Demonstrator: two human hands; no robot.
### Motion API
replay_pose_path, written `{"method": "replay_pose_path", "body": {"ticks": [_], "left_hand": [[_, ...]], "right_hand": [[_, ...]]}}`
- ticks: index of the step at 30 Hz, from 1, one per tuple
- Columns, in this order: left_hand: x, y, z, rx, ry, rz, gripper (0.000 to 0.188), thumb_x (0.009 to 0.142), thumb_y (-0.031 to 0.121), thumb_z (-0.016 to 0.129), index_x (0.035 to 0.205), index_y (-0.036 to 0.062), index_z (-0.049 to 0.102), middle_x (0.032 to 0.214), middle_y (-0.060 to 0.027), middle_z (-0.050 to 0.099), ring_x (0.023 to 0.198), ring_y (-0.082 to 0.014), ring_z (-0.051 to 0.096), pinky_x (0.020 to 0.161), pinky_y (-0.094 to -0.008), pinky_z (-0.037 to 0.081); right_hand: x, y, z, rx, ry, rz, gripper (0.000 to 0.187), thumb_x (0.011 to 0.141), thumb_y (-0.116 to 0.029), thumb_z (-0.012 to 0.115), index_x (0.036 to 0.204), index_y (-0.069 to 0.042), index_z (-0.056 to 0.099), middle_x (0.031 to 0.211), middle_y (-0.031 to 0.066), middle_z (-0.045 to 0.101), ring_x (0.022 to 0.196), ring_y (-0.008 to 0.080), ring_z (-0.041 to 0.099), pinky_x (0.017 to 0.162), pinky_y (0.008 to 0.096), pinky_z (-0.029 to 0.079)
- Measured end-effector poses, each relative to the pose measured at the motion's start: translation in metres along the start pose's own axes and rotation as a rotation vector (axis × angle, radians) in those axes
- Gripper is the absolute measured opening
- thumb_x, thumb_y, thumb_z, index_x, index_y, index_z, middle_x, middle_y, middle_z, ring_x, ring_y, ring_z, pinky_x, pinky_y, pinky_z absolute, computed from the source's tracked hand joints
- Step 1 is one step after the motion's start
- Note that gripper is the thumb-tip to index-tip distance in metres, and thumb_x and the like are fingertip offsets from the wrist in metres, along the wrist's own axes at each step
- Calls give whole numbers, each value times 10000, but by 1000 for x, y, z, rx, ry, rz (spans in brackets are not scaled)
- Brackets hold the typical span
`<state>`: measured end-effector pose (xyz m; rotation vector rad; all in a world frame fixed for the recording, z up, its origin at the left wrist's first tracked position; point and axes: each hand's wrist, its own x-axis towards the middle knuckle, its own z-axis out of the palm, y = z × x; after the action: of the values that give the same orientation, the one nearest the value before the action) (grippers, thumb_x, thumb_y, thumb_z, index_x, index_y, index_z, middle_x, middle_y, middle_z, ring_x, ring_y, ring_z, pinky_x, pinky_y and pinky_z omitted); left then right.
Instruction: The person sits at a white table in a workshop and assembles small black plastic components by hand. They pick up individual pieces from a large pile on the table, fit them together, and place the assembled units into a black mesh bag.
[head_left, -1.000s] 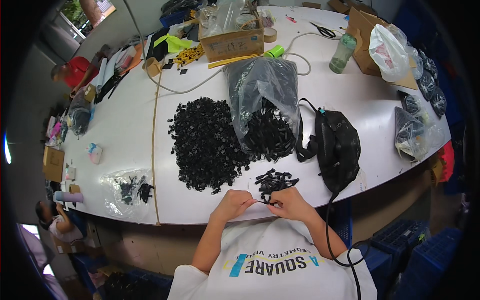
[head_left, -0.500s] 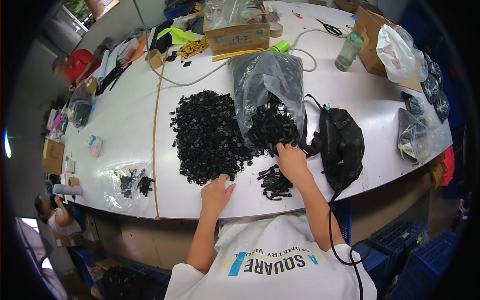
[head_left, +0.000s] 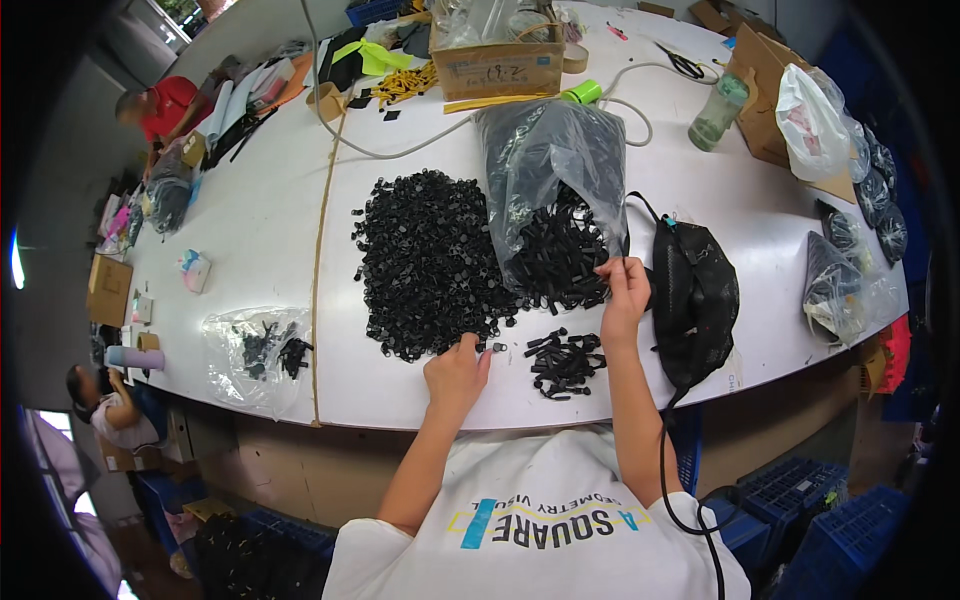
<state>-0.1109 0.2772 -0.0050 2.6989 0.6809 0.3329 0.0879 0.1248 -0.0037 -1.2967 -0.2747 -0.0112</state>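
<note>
A wide heap of small black ring-ended plastic pieces lies on the white table in front of me. My left hand rests at its near edge, fingers bent and thumb apart, with one loose piece beside the thumb tip. A large clear plastic bag spills short black strip-like pieces from its near end. At the right edge of that opening my right hand has its fingertips pinched together; what they hold is too small to make out. Between my hands lies a small pile of black pieces.
A black mesh bag with a strap lies right of my right hand. Behind the plastic bag stands a cardboard box. A grey cable crosses the table. Left are a clear bag with black pieces and two people farther off.
My right hand has drawn back from the strip pieces to the right edge of the bag opening. My left hand has shifted slightly right along the heap's near edge. The view has turned a little.
</note>
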Motion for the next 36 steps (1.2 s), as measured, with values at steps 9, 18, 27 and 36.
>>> {"method": "replay_pose_path", "body": {"ticks": [9, 18, 27, 36], "left_hand": [[9, 5, 6, 110, -116, -23, 169, 714, 133, 650, 857, 89, 570, 625, -92, 630, 564, -291, 635, 489, -418, 476], [18, 0, -20, -87, 14, 142, 52, 802, 54, 621, 815, 45, 572, 656, -119, 641, 506, -264, 629, 489, -366, 495], [24, 12, -58, -998, -228, -225, 35, 856, -29, 575, 867, -44, 545, 704, -101, 652, 609, -138, 669, 515, -219, 493], [20, 26, -80, -1001, -311, -148, 73, 850, 6, 598, 855, -54, 556, 682, -96, 642, 583, -128, 652, 522, -216, 500]], "right_hand": [[-16, -35, 6, 562, -183, 488, 149, 980, -131, 445, 927, -17, 525, 620, 13, 484, 462, 77, 365, 445, 233, 298], [-13, -18, 8, -281, -257, 107, 279, 948, -228, 533, 965, 34, 628, 566, -9, 438, 513, 67, 404, 497, 246, 314], [-21, -52, 17, -799, -337, -39, 272, 897, -129, 544, 698, 48, 492, 565, 184, 497, 503, 316, 489, 519, 398, 376], [-71, -79, 27, -633, -761, -320, 68, 809, -93, 686, 831, -32, 665, 638, 84, 550, 525, 238, 532, 487, 339, 407]]}}
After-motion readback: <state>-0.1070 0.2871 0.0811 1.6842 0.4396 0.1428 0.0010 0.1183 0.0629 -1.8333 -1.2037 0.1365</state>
